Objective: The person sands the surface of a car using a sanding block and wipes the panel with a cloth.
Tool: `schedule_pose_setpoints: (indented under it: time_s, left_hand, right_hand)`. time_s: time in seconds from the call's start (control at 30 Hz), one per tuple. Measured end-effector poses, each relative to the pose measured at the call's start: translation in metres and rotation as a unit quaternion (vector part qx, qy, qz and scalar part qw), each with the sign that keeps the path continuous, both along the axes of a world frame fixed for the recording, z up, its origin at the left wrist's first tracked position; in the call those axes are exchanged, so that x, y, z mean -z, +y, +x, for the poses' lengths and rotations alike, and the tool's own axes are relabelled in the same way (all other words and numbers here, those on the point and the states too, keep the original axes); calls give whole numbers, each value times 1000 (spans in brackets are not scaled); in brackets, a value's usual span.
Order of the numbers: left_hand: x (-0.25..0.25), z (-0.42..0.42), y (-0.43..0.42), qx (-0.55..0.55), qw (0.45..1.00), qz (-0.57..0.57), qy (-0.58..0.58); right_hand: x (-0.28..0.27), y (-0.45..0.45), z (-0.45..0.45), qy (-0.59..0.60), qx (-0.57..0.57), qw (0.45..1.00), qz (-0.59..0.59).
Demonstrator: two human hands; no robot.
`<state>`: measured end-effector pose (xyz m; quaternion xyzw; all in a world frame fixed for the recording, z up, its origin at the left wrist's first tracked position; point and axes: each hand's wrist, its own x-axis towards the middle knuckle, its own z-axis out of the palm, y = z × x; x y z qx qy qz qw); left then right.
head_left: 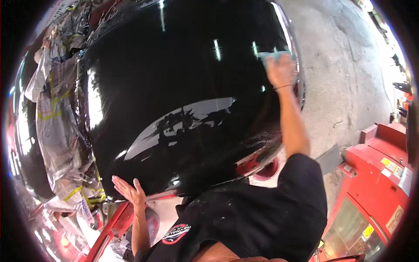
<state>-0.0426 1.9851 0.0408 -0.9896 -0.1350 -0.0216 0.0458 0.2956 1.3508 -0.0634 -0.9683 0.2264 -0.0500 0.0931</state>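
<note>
A glossy black car hood (183, 74) fills the middle of the head view, with light streaks and a pale reflection on its surface. At its far right edge my right hand (281, 70), slightly blurred, presses a light blue-green cloth (264, 55) against the paint. The palm and fingers cover much of the cloth. My left hand (127, 190) rests at the hood's near left corner, its fingers stretched out and thumb apart, with nothing in it.
Crumpled plastic sheeting (61, 131) with yellow tape covers the left side. A red cabinet-like machine (371, 166) with stickers stands at lower right. Concrete floor (329, 83) runs along the hood's right edge. Below the left hand is a red metal bar (115, 225).
</note>
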Motion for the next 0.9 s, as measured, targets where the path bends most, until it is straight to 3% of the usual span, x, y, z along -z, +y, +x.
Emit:
schedule_pose_setpoints:
  time_s: [0.07, 0.1, 0.13, 0.17, 0.23, 0.33, 0.37, 0.4, 0.43, 0.53, 0.7, 0.77, 0.9]
  left_hand:
    - [0, 0, -1, -10, 1000, 1, 0]
    - [0, 0, -2, -11, 1000, -4, -5]
    - [-1, 1, -4, -8, 1000, -9, -12]
    - [0, 1, -2, -10, 1000, -15, -17]
    - [0, 3, -6, -11, 999, -16, -31]
    - [-6, 5, -10, -23, 998, -28, -43]
    - [-5, 6, -9, -20, 998, -35, -58]
    - [-8, 7, -12, -28, 997, -46, -62]
    - [-8, 6, -11, -31, 995, -57, -70]
    - [-8, 3, -8, -23, 991, -76, -110]
    - [7, -6, 3, 0, 963, -137, -234]
    - [14, -14, 7, 30, 927, -157, -340]
    - [25, -21, 14, 82, 825, -207, -519]
  right_hand:
    - [35, -77, -1, 35, 157, 977, 137]
    - [84, -126, -2, 78, 230, 955, 170]
    - [125, -171, -18, 118, 184, 948, 229]
    - [139, -182, -47, 149, 45, 981, 116]
    - [119, -154, -91, 125, 28, 990, 56]
    - [138, -118, -116, -42, -159, 975, -151]
    - [77, -44, -118, -72, -150, 983, -78]
    - [35, 13, -115, -42, -220, 973, -48]
    - [13, 69, -116, -95, -333, 935, -76]
    - [-57, 253, -109, -79, -434, 897, -25]
    - [-92, 487, -161, -66, -599, 796, 63]
    - [-103, 564, -189, -65, -630, 766, 112]
    - [-100, 682, -243, -68, -705, 699, 95]
